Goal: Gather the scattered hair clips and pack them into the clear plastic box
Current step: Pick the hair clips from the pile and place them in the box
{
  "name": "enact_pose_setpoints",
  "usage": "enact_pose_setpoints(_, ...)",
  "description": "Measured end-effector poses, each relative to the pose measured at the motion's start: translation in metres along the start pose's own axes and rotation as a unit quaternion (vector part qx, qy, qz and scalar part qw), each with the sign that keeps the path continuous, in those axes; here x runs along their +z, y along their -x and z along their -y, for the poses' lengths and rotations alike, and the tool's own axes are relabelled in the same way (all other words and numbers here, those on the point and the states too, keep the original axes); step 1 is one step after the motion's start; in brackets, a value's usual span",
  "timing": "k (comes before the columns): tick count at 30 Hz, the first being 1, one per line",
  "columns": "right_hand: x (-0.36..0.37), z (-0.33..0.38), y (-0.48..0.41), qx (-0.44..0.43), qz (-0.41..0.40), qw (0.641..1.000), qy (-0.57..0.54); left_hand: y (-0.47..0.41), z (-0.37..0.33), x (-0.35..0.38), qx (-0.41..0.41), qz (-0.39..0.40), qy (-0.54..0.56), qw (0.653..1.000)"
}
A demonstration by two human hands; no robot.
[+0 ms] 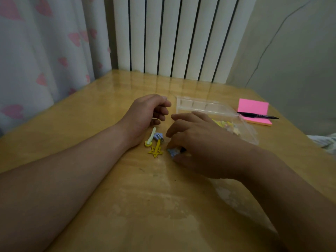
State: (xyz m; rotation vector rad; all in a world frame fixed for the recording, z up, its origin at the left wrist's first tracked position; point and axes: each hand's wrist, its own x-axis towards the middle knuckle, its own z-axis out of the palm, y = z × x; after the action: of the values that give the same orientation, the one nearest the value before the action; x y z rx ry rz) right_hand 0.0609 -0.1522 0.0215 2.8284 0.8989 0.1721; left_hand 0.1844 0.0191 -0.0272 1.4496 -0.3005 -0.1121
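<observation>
— Where are my hands?
— Your right hand [200, 142] curls over a blue clip [171, 152] and pinches it between thumb and fingers on the counter [109, 206]. Your left hand [145, 115] rests at its 10 o'clock, loosely curled and holding nothing.
— And the rest?
— A star clip [155, 150], a pale clip [151, 137] and a lilac clip [157, 137] lie at your right hand's 9 o'clock. The box [200, 104] sits at 1 o'clock with yellow clips [222, 123] inside.

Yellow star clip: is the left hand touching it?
Apart. The head view shows a strip of bare table between the yellow star clip and the wrist of the left hand.
</observation>
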Motion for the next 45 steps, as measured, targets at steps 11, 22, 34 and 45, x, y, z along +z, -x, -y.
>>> enact_pose_setpoints(11,-0.001,0.007,0.000,0.014,0.013,0.999,0.028,0.002,-0.001,0.003,0.010,0.003,-0.011,1.000)
enact_pose_setpoints(22,-0.005,0.009,0.003,-0.005,0.026,0.999,-0.023,0.004,-0.002,0.003,0.014,-0.001,-0.027,1.000)
enact_pose_setpoints(34,-0.020,-0.054,0.022,0.166,-0.132,0.958,-0.194,0.004,0.000,0.002,0.012,0.001,-0.024,1.000)
enact_pose_setpoints(45,-0.006,-0.130,0.055,0.371,0.067,0.920,-0.110,0.002,0.001,0.002,0.014,0.005,-0.034,0.999)
